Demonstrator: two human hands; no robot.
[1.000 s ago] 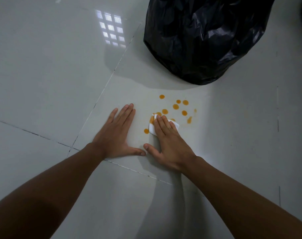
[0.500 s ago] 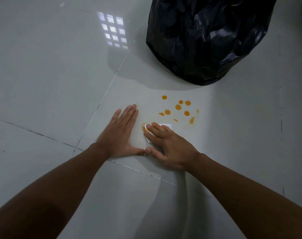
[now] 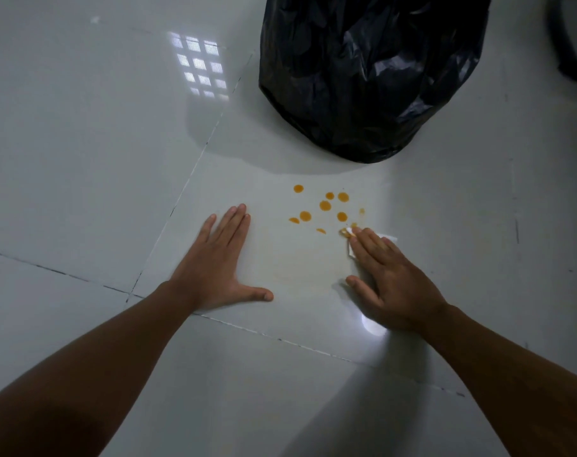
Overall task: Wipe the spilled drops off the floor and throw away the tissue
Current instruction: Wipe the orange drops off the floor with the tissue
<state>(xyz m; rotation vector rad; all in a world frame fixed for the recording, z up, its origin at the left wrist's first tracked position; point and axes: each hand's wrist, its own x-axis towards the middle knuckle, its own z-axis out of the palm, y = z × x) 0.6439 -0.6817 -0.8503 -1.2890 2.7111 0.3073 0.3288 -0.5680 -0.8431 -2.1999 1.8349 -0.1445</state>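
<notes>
On pale tiled floor (image 3: 82, 159), orange drops (image 3: 325, 205).

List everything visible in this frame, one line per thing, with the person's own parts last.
orange drops: about ten, orange, clustered on the tile between the bag and the right hand
tissue: one, white, flat on the floor under the right fingers, its near-left corner stained orange
garbage bag: one, black and glossy, standing on the floor at top centre
dark object: one, black, cut off at the top right edge; cannot tell what it is
floor: pale grey glossy tiles with dark grout lines and a window reflection at upper left
left hand: one, flat on the floor, fingers spread, empty
right hand: one, flat, pressing the tissue down at the drops' edge
</notes>
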